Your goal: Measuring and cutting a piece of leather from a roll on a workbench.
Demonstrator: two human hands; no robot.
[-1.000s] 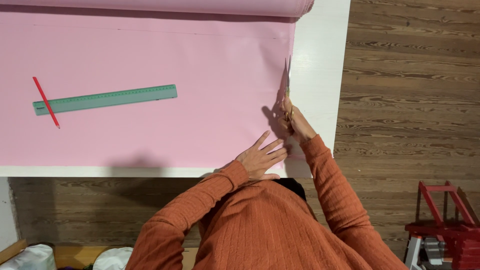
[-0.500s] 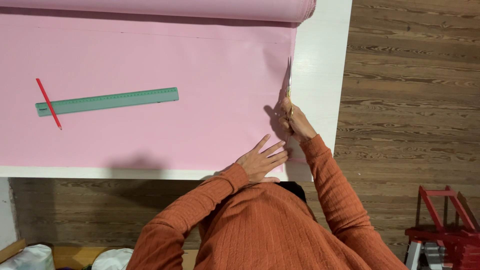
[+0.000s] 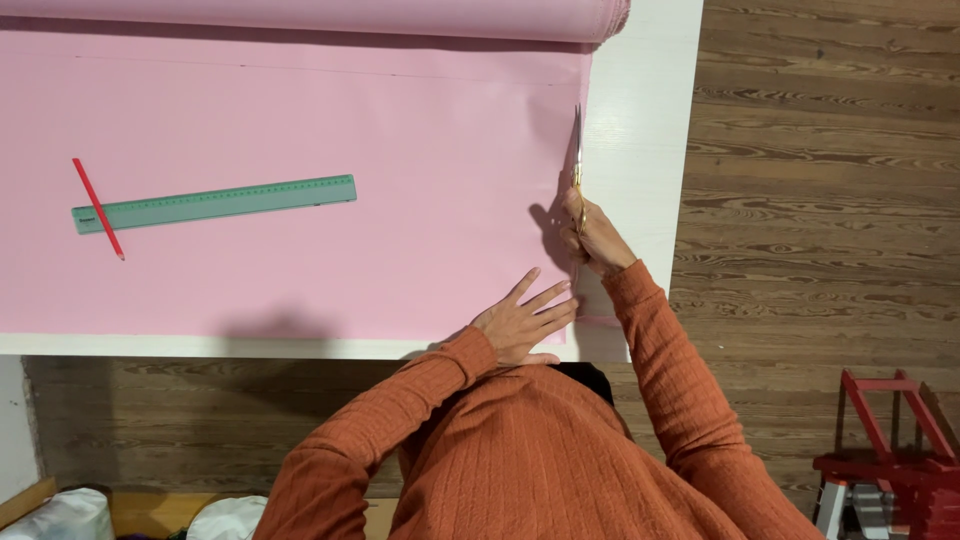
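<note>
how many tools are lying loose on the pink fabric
2: a green ruler on the fabric's left half, and a red pencil crossing its left end. The scissors are in the right hand.

Wide bare pink fabric [image 3: 400,130] at nine o'clock of the left hand [image 3: 520,322], green ruler [image 3: 214,203] and red pencil [image 3: 98,208] far off, fabric roll [image 3: 330,18] barring twelve o'clock, narrow white table [image 3: 640,150] strip at three o'clock of the right hand [image 3: 592,238].
</note>
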